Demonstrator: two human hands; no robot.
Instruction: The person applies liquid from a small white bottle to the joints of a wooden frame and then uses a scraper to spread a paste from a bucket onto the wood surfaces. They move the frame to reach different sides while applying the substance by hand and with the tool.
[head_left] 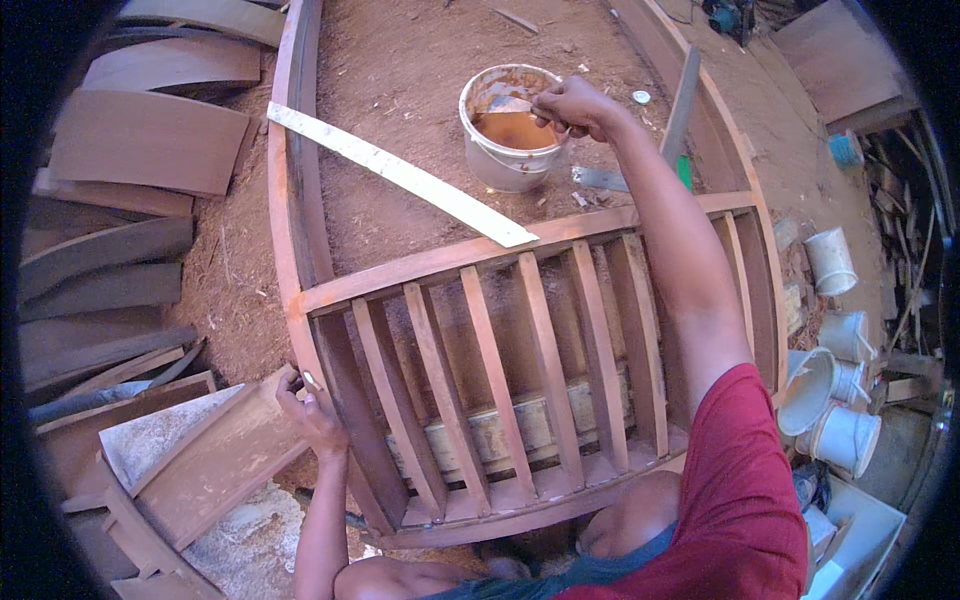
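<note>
A curved wooden frame (300,300) with several slats, stained reddish brown, lies on the dirt floor in front of me. My left hand (308,410) grips its lower left edge. My right hand (575,105) reaches far out and holds a brush handle (512,104) dipped into a white bucket (500,160) of orange-brown liquid standing inside the frame. A pale flat wooden strip (400,175) lies diagonally across the frame, to the left of the bucket.
Curved wooden boards (140,140) are stacked at the left. A smaller wooden piece (200,460) lies at lower left. Several white buckets (835,400) stand at the right. A long dark tool (680,105) rests beyond my right arm.
</note>
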